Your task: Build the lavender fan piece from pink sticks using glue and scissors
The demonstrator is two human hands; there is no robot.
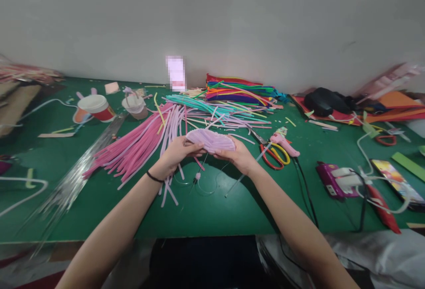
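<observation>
Between my two hands is a fan-shaped lilac piece (210, 140) that looks made of pipe cleaners laid side by side. My left hand (181, 152) grips its left end, thumb on the near face. At the right end, my right hand (237, 156) is closed on it too, fingers partly hidden behind. Just left of my left hand lie bundles of pink pipe cleaners (133, 147) and lilac pipe cleaners (170, 125). Below the piece, a thin clear loop with a small pink bead (198, 176) rests on the green table (212, 218).
Right of my hands are pliers with red and yellow handles (274, 156) and a pink glue gun (284, 144). A purple power block (334, 180) and phone (398, 180) lie farther right. Silver wires (79, 174) and a paper cup (98, 106) are left; coloured pipe cleaners (239, 92) sit behind.
</observation>
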